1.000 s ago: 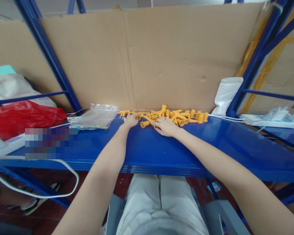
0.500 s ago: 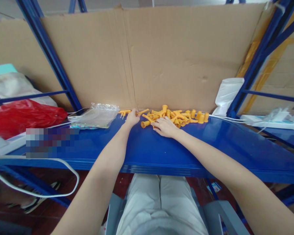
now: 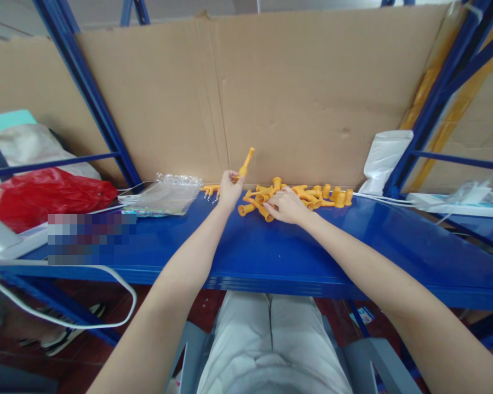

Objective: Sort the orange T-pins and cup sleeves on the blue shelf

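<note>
My left hand (image 3: 230, 189) is closed around the lower end of a slim yellow plastic corkscrew part (image 3: 247, 163), which points up and to the right above the table. Just left of that wrist lie yellow corkscrew handles (image 3: 210, 190) with metal spirals. My right hand (image 3: 286, 205) rests on the pile of yellow corkscrew parts (image 3: 254, 197), fingers bent down among them. Its fingertips touch a piece with a round open end (image 3: 268, 216); what they grip is partly hidden. Several short yellow caps (image 3: 348, 197) stand at the pile's right end.
A stack of clear plastic bags (image 3: 162, 198) lies left on the blue table (image 3: 279, 251). Further left are a red bag (image 3: 49, 191) and a white cable (image 3: 123, 282). A cardboard sheet (image 3: 304, 98) closes off the back. A white packet (image 3: 388, 161) leans by the right post.
My left hand has risen from the table, lifting the yellow corkscrew part upward and right. My right hand has shifted slightly right, its fingers more bent, and pieces beneath it have moved.
</note>
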A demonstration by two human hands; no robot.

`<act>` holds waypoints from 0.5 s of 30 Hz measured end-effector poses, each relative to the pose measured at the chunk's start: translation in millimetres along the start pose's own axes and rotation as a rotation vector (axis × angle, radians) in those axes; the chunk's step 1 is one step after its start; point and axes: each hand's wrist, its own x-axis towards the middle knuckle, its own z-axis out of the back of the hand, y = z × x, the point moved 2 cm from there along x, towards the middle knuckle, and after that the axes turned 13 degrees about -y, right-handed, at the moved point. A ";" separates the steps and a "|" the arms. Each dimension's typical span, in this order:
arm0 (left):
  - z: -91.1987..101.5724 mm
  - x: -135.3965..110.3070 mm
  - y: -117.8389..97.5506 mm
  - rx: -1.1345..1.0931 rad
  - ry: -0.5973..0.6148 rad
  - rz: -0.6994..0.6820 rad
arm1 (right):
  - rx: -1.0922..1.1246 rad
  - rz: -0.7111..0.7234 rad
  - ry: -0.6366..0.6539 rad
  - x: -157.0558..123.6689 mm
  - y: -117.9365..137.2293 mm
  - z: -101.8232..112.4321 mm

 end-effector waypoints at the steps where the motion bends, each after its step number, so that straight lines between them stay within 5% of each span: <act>1: -2.1 -3.3 -3.4 -0.072 0.018 0.049 | 0.007 -0.046 -0.024 0.7 -2.3 0.6; 9: -15.3 -37.6 -35.2 -0.356 0.325 -0.052 | 0.240 -0.393 -0.210 3.8 -24.0 -8.9; 15: -16.1 -49.1 -45.0 -0.265 0.489 -0.230 | 0.523 -0.499 -0.228 6.4 -34.5 -27.7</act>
